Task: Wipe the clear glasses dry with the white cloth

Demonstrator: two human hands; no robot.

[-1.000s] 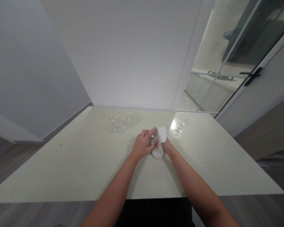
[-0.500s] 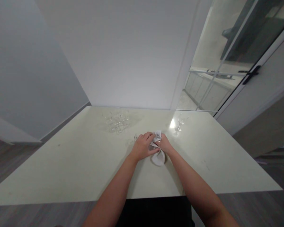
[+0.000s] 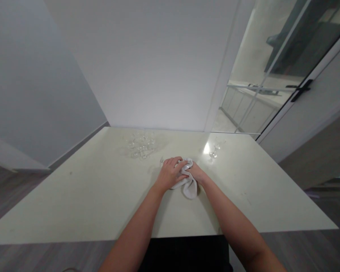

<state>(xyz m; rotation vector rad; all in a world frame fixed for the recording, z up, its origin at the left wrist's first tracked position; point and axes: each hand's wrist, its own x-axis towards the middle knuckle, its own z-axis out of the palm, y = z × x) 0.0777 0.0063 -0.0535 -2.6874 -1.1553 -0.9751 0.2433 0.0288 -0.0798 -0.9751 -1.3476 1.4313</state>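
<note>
Compared with half a second ago, the white cloth (image 3: 190, 189) is reaching further left, its fold lying below the left hand (image 3: 171, 173). That hand is curling around a glass (image 3: 161, 161), whose foot is poking out leftward; the right hand (image 3: 197, 172) is holding the bunched cloth, fingertips hidden. Beyond, on the pale table (image 3: 73, 204), clustered glasses (image 3: 141, 145) are standing left, more glassware (image 3: 213, 154) right.

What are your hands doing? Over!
Left hand holding stemmed glass, mostly hidden. Right hand in white cloth, fingertips hidden. Other glasses stand apart, seemingly not blocking.
</note>
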